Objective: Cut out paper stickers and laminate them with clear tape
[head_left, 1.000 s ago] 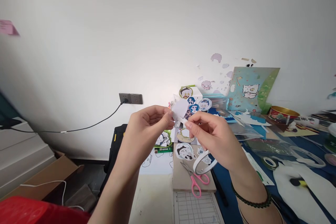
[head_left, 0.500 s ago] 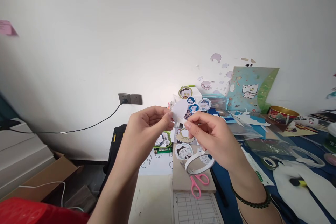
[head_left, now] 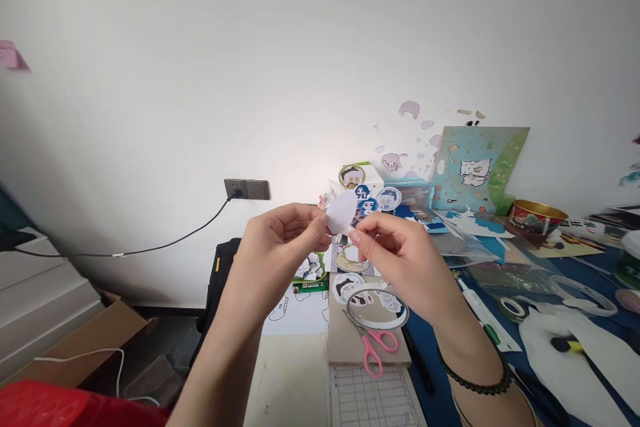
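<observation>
**Above the blue desk (head_left: pixel 427 337), a white paper piece (head_left: pixel 341 212) between left hand (head_left: pixel 280 247) and right hand (head_left: pixel 405 253)**

From where I sit, the head camera is my only view, and it looks down both forearms toward a pale wall (head_left: pixel 150 80). My left hand is pinched on the white paper piece, thumb against fingers at its left edge, and keeps it raised in the air. My right hand has thumb and index pressed together at the paper's lower right corner; whether they grip the paper itself, I cannot tell. The same hand carries a white tape roll (head_left: pixel 379 325), which hangs below its fingers.

Behind the roll, pink-handled scissors (head_left: pixel 367 335) lie on a grey-brown board (head_left: pixel 345 347), with a gridded sheet (head_left: pixel 375 397) just beside its near edge. Round character stickers (head_left: pixel 367 205) show behind the paper. To the right I see a red-and-gold bowl (head_left: pixel 537 219) and a blue-green illustrated folder (head_left: pixel 477 170) standing near the wall. A dark beaded bracelet (head_left: pixel 477 387) circles my right wrist. Well off to the left, a black cord (head_left: pixel 175 240) runs from 1 of 2 wall sockets (head_left: pixel 247 189).
</observation>
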A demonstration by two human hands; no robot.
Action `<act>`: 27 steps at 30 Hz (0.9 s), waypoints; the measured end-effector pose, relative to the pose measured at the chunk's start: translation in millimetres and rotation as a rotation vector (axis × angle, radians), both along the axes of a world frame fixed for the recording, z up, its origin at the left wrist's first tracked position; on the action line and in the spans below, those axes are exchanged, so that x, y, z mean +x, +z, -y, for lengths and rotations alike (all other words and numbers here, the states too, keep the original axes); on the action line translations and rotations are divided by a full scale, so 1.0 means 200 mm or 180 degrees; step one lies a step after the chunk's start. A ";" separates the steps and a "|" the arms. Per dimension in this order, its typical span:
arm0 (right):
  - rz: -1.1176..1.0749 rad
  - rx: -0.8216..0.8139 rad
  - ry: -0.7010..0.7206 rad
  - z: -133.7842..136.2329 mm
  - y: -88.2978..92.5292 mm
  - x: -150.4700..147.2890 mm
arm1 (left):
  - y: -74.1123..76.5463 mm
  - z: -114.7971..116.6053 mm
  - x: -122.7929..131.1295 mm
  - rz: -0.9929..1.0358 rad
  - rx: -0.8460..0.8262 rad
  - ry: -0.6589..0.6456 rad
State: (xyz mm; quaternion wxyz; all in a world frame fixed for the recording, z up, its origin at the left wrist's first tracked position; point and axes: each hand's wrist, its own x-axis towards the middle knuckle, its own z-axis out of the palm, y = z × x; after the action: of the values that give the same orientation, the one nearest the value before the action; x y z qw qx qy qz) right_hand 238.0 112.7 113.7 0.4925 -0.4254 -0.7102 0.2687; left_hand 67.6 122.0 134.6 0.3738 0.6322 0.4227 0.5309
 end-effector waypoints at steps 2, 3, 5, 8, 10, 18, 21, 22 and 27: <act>0.0043 0.0019 -0.0062 0.00 0.00 0.00 | 0.00 0.00 0.00 -0.0048 -0.0007 -0.0004; 0.0055 0.0028 -0.0083 0.00 0.00 0.00 | 0.00 0.00 0.00 -0.0073 -0.0011 -0.0007; 0.0068 0.0041 -0.0111 0.00 0.00 -0.01 | 0.01 0.01 0.00 -0.0120 -0.0005 -0.0009; 0.0065 0.0080 -0.0146 0.00 0.00 -0.01 | 0.01 0.01 0.00 -0.0180 0.0024 -0.0045; 0.0061 0.0092 -0.0152 0.00 0.00 -0.01 | 0.01 0.01 0.01 -0.0189 0.0027 -0.0092; 0.0195 0.0208 -0.0220 0.00 0.01 -0.01 | 0.01 0.03 0.04 -0.0622 0.0127 -0.0002; 0.0412 0.0554 -0.0381 0.02 0.02 0.00 | 0.02 0.04 0.04 -0.0721 0.0302 0.0041; 0.0506 0.0788 -0.0446 0.03 0.02 0.00 | 0.03 0.05 0.04 -0.0715 0.0371 0.0046; 0.1279 0.2722 -0.0891 0.02 0.00 0.04 | 0.03 0.03 -0.01 -0.0215 0.0358 -0.0331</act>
State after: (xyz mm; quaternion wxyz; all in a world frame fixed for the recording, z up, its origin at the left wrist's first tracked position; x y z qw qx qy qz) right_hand 245.4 108.2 113.0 0.5077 -0.3198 -0.7738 -0.2030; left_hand 64.7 116.9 140.5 0.3503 0.6909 0.3711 0.5121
